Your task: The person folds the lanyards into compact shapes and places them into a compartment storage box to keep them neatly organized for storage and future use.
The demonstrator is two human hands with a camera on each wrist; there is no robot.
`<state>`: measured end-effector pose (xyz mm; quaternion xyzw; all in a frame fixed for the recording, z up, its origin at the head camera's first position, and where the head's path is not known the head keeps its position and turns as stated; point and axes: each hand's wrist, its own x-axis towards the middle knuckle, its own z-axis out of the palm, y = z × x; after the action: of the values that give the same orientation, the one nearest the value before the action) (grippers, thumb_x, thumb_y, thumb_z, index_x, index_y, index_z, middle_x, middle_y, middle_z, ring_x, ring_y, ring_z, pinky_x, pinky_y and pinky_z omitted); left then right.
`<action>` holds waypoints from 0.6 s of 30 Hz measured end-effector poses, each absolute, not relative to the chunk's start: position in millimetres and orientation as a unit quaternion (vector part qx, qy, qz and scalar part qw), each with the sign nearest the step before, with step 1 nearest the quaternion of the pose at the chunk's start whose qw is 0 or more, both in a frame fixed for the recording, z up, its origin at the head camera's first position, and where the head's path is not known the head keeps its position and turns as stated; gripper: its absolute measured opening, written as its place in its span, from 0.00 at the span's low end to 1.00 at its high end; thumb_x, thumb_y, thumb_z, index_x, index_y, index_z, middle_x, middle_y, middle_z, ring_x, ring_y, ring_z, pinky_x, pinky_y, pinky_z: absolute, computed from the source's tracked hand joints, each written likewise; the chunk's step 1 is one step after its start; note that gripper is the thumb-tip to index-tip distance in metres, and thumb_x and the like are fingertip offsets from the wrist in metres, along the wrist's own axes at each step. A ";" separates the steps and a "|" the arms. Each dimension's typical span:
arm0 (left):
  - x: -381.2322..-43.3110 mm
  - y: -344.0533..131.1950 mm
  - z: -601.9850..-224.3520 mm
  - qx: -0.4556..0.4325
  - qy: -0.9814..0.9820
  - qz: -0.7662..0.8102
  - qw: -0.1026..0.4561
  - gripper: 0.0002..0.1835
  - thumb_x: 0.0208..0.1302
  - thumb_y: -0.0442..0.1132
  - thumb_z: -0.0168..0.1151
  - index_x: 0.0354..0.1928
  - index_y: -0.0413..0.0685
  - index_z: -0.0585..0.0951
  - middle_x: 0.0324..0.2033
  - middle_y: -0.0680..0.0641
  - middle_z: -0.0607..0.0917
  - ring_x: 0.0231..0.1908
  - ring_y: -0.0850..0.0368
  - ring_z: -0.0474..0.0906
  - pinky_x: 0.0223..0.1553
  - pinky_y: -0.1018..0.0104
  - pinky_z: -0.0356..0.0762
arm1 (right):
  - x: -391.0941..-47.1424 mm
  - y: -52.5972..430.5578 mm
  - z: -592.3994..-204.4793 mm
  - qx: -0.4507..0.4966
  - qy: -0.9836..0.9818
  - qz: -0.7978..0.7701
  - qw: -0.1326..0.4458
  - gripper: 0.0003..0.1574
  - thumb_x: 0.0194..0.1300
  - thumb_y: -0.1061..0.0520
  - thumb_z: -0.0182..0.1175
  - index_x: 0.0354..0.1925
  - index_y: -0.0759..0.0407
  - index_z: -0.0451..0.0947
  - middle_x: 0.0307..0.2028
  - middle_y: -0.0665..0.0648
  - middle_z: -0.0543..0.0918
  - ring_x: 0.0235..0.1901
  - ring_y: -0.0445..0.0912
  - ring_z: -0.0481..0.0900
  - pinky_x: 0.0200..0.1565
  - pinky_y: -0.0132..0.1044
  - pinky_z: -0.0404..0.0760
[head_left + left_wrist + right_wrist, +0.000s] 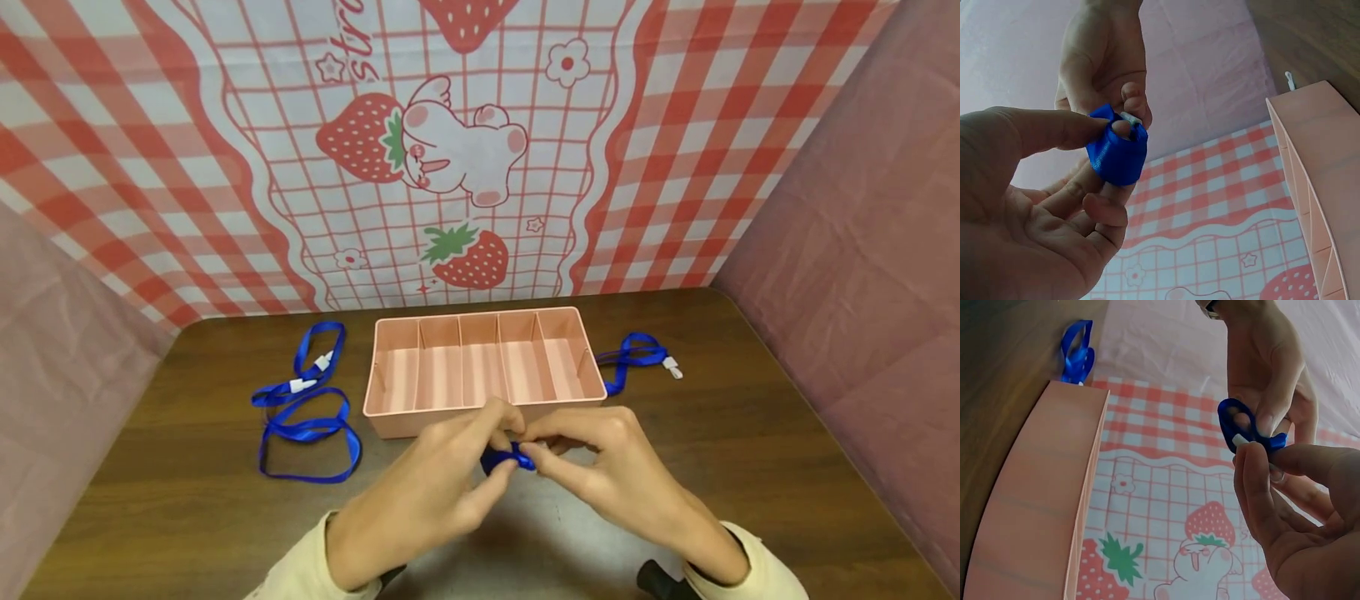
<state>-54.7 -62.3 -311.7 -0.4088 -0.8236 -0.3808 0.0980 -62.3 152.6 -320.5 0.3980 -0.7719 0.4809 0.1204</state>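
A blue lanyard (495, 458), wound into a small flat loop, is held between both hands in front of the pink box. My left hand (442, 479) pinches the coiled ribbon, with its thumb on the near side; in the left wrist view the coil (1116, 159) wraps around a fingertip. From the other side, my right hand (611, 467) pinches the lanyard between thumb and fingers. A white clip (1239, 440) shows at the right fingertips in the right wrist view. Part of the ribbon is hidden behind the fingers.
Just beyond the hands stands a pink divided box (483, 410) with several compartments. Loose blue lanyards (311, 431) with white clips lie to its left on the wooden table (172, 467). Another blue lanyard (637, 361) lies at its right side. A strawberry-print cloth (480, 183) hangs behind.
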 end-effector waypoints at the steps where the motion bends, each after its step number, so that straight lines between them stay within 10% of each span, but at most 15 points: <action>1: -54.3 -62.2 -312.1 -0.405 -0.827 -0.377 0.099 0.16 0.61 0.28 0.64 0.49 0.45 0.73 0.41 0.52 0.83 0.39 0.68 0.79 0.41 0.79 0.77 | -62.2 151.9 -320.6 0.396 -0.774 0.480 0.117 0.13 0.61 0.70 0.67 0.40 0.54 0.85 0.36 0.47 0.87 0.33 0.38 0.84 0.34 0.29 0.83; 18: -55.1 -65.1 -304.6 -0.437 -0.791 -0.354 0.242 0.11 0.63 0.32 0.67 0.47 0.45 0.79 0.51 0.49 0.80 0.51 0.56 0.74 0.53 0.68 0.74 | -61.7 153.8 -311.9 0.443 -0.705 0.514 0.208 0.17 0.56 0.74 0.68 0.44 0.64 0.85 0.40 0.58 0.88 0.40 0.46 0.87 0.38 0.31 0.84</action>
<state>-55.1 -65.1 -304.6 -0.4372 -0.7909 -0.3537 0.2415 -61.7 153.8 -311.9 0.4426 -0.7049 0.5136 0.2084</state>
